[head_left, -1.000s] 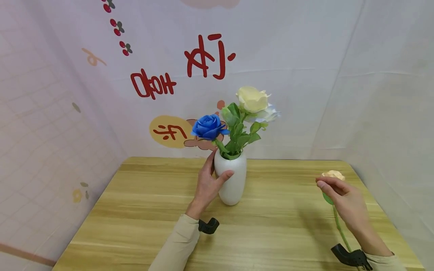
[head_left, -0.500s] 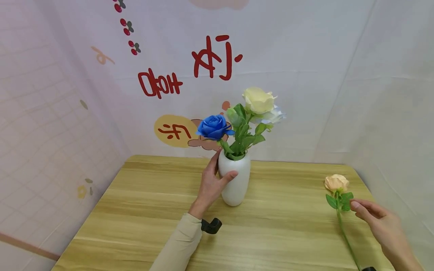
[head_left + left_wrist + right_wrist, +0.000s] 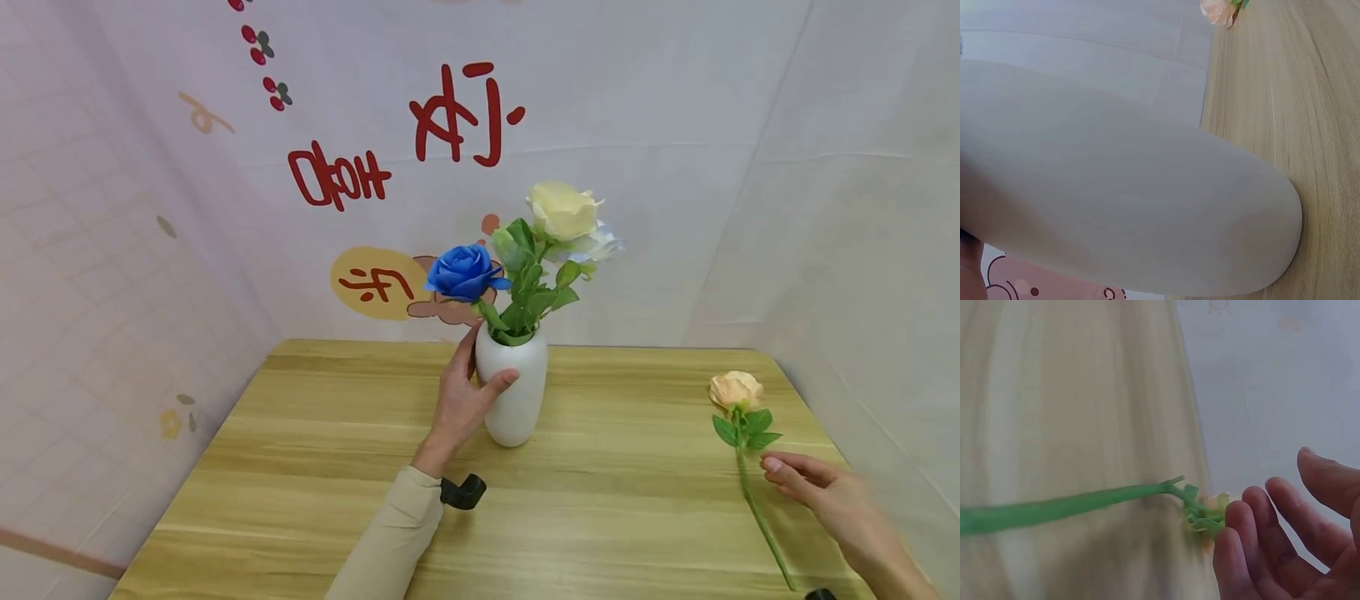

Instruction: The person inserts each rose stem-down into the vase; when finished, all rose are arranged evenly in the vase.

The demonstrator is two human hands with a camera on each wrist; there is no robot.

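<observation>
A white vase [image 3: 517, 400] stands upright on the table, and my left hand [image 3: 461, 400] grips its left side, thumb across the front. In it are a blue rose [image 3: 463, 272], a cream rose [image 3: 564, 210], a pale bluish-white flower [image 3: 596, 243] and green leaves [image 3: 536, 292]. Over at the right lies a peach rose [image 3: 736, 390] with a long green stem [image 3: 759, 508]. Just right of that stem is my right hand [image 3: 832, 504], holding nothing, its fingers loosely bent; the right wrist view shows the thumb apart from the fingers [image 3: 1260, 537]. The vase hides some left fingers.
The wooden table [image 3: 315, 467] has its back edge against a white printed cloth [image 3: 645, 117]. Cloth walls [image 3: 877, 275] also rise at the left and right sides. A black wrist mount [image 3: 463, 492] sits on the left sleeve.
My right hand has drawn back from over the peach rose toward the lower right, uncovering the flower and leaves. The left hand keeps its grip on the vase. The head view has shifted slightly.
</observation>
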